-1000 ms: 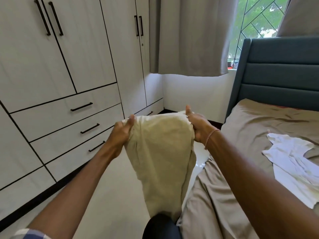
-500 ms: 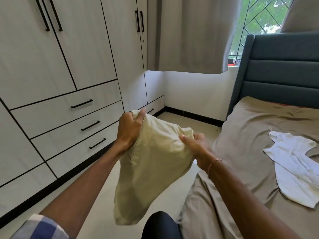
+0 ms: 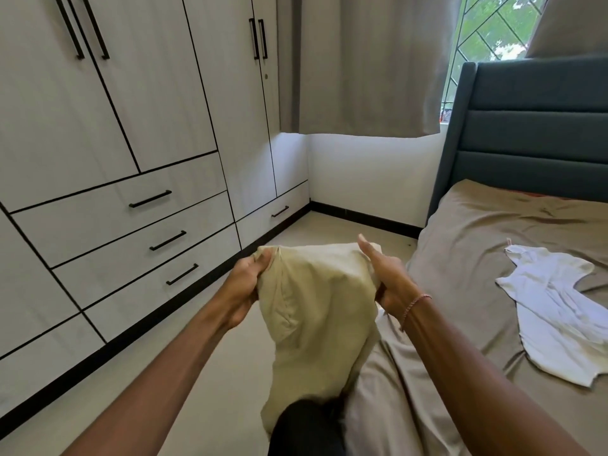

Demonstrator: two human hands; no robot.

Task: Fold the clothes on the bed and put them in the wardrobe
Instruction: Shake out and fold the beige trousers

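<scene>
1. The beige garment [image 3: 316,311] is held aloft beside the bed [image 3: 477,245].
2. One top corner is gripped by the left hand [image 3: 245,291], fingers [image 3: 261,260] curled round it. The other is held by the right hand [image 3: 388,281], whose fingers are mostly hidden and seem curled.
3. A white garment [image 3: 559,311] is spread on the bed.

no readable text, labels, brands or numbers anywhere

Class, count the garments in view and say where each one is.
2. A beige garment is held by the left hand and right hand beside the bed; a white garment lies spread on the bed. More may lie out of view.
</scene>
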